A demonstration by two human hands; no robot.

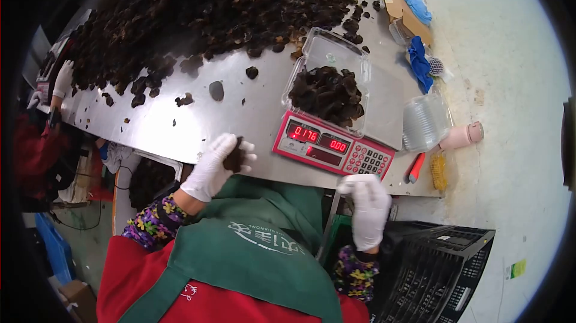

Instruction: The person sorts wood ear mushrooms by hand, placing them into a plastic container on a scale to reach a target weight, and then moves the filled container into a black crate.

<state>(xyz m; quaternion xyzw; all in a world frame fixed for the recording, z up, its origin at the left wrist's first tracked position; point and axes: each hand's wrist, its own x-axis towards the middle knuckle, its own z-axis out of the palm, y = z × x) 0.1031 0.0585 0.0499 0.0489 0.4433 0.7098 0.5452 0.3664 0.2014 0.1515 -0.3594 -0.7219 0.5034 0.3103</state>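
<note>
The scale (pixel 345 155) sits near the table's (pixel 246 110) near edge, its red digits reading 0.176 and 0.00 on 2 of the displays. On top of it is 1 clear box (pixel 288 89), its lid (pixel 330 50) open on the far side, holding a heap of dark, curled pieces (pixel 327 95). To the left of the scale, the left hand (pixel 210 170), in a white glove, is curled around 1 dark piece (pixel 235 156), with the fingers partly closed on it. Just beside the scale's near right corner, the right hand (pixel 367 209), also in a white glove, has its fingers bent and close together; whether they grip anything, I cannot tell. Beyond the scale and to its left spreads a large dark pile (pixel 210 8), with a few loose bits between. To the right of the scale are stacked clear trays (pixel 421 124), a pink bottle (pixel 462 136), a red-handled tool (pixel 416 167) and a yellow item (pixel 440 172). Farther beyond on that side lie a blue cloth (pixel 420 65) and an open carton (pixel 407 16). Well to the left of the scale, a co-worker's gloved hand (pixel 63 79) is at the pile's edge. Black crates (pixel 432 269) stand below the scale's right side.
</note>
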